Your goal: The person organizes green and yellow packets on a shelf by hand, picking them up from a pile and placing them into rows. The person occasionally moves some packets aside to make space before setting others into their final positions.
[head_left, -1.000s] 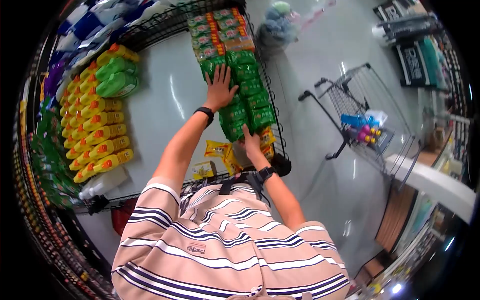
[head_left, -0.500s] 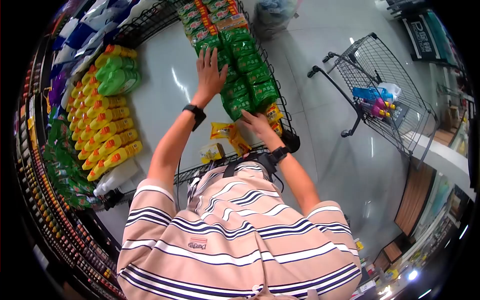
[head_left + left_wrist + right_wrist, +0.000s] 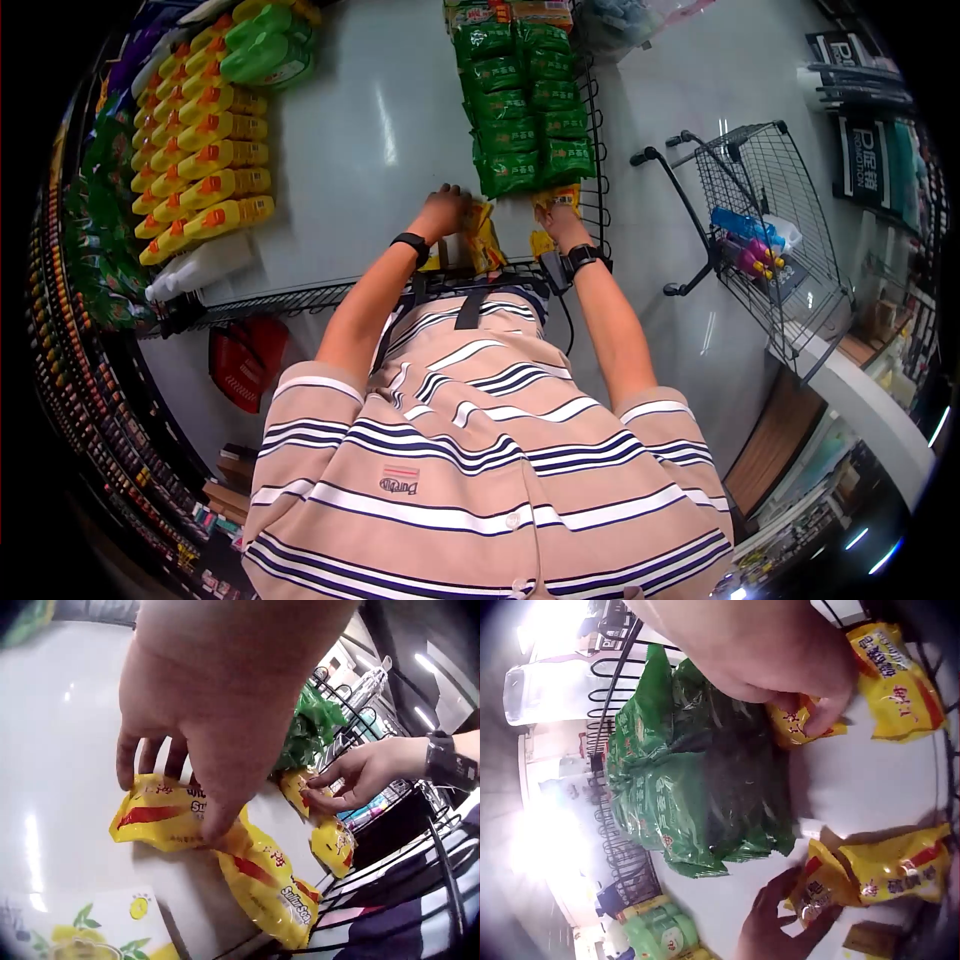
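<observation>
My left hand (image 3: 442, 213) pinches a yellow sulfur soap packet (image 3: 157, 817) between thumb and fingers, low over the white shelf. Another yellow soap packet (image 3: 266, 889) lies against it toward the wire edge. My right hand (image 3: 566, 228) grips a yellow soap packet (image 3: 786, 726) right by the near end of the green packet rows (image 3: 508, 130). Beside that hand, in the right wrist view, one more yellow packet (image 3: 900, 701) lies near the rack's corner. A white box with a yellow fruit print (image 3: 82, 930) sits left of the left hand's packet.
Yellow bottles (image 3: 205, 160) and green bottles (image 3: 268, 55) stand in rows at the left of the shelf (image 3: 370, 150). A low black wire rail (image 3: 597, 180) edges the shelf. On the right is a shopping cart (image 3: 770, 200) with goods inside; a red basket (image 3: 248, 365) is below left.
My left hand has left the green packets and come down to the yellow soap packets. My right hand has moved from the green row's near end onto a yellow packet.
</observation>
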